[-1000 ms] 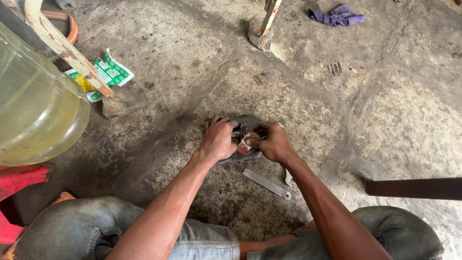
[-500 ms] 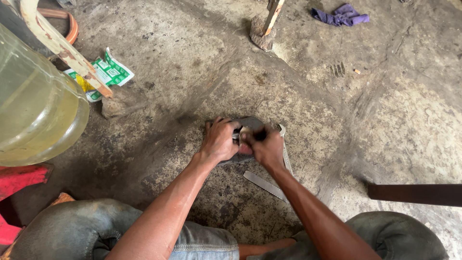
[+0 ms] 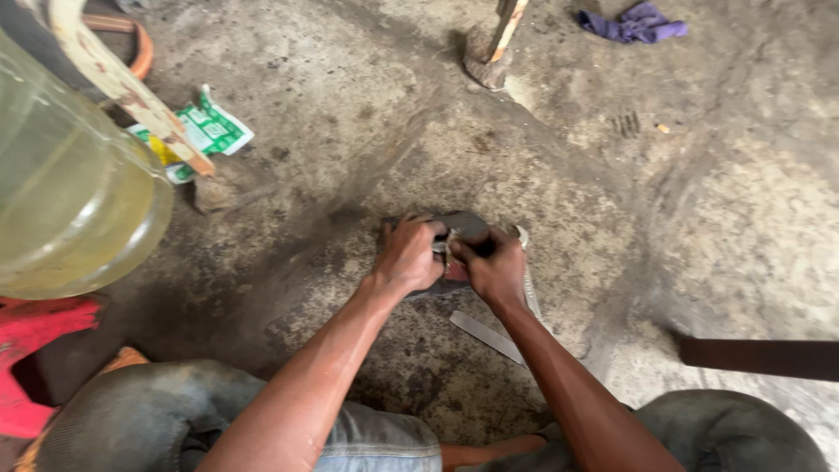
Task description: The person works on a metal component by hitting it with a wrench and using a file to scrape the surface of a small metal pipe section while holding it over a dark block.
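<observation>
Crouching over a stained concrete floor [image 3: 699,210], a person works both hands on one small dark object [image 3: 463,225] near the floor's middle. Left hand [image 3: 409,255] has its fingers curled shut over the object's left end, knuckles up. Right hand [image 3: 494,267] clamps the right end, fingers closed tight around it; what sits between the two hands is too hidden and blurred to name beyond dark, with a pale bit showing at the gap. Object seems to rest on the floor, though contact is hidden.

Flat grey metal strip [image 3: 487,336] lies on the floor just below the right hand, near the wrist. Large clear jug [image 3: 61,201] of yellowish liquid stands at the left edge. Green and white packet [image 3: 203,131] lies crumpled beside it, under a pale wooden bar [image 3: 118,83]. Purple rag [image 3: 634,23] sits at the far right corner. Wooden stick [image 3: 505,31] stands on a lump at the far edge. Dark bar [image 3: 760,357] enters from the right edge. Red plastic piece [image 3: 31,345] sits low left.
</observation>
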